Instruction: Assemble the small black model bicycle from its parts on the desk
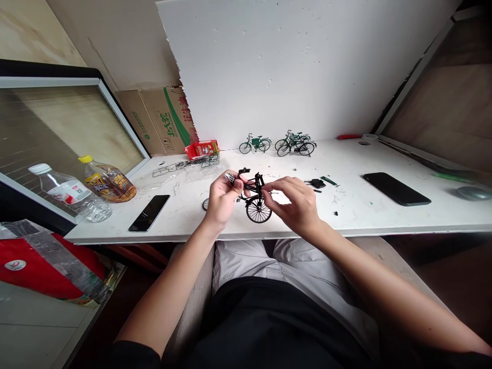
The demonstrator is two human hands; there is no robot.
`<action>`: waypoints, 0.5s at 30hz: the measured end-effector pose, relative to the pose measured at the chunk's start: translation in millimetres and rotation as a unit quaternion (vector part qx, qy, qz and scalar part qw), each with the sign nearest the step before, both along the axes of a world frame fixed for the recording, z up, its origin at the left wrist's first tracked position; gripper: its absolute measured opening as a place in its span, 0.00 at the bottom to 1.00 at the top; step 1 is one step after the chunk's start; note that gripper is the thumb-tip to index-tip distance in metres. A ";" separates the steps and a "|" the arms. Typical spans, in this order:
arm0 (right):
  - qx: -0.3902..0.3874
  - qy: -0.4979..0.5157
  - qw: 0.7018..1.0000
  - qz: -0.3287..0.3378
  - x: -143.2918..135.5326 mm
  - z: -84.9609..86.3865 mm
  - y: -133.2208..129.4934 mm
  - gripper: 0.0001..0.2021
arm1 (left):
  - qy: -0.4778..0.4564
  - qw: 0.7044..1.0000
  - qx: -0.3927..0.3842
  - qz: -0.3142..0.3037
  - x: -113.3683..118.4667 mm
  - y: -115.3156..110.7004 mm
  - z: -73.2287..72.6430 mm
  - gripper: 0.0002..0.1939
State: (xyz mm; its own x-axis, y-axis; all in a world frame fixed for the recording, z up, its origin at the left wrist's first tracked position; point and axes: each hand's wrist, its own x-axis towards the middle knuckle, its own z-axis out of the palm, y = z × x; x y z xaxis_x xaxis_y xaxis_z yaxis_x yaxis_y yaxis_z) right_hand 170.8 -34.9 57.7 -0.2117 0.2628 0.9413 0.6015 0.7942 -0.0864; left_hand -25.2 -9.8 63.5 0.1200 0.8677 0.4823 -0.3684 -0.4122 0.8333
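A black model bicycle (259,209) is held up over the front part of the white table. My left hand (224,197) grips it around the handlebar end, thumb on top, and hides part of the frame and front wheel. A silver headlamp (229,177) pokes out above those fingers. At the saddle end, my right hand (294,200) has thumb and forefinger pinched together against the bicycle, above the rear wheel. Whatever small piece lies between these fingertips is too hidden to name.
Finished-looking model bicycles (255,143) stand at the back. Small black and green parts (316,183) lie right of my hands. Phones (149,213) rest on both sides. Wire-like frames (186,165) lie by a red packet (201,149). Bottles (73,192) lean at left.
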 end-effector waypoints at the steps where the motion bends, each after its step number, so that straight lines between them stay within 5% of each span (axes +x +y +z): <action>1: 0.011 -0.005 1.000 -0.014 -0.2 -0.4 0.7 0.05 | 0.002 1.000 0.000 0.001 0.5 -0.3 -0.2 0.19; 15: -0.011 -0.135 0.990 -0.042 16.3 -0.3 5.8 0.03 | 0.070 0.997 -0.037 -0.006 -1.7 -0.8 7.1 0.20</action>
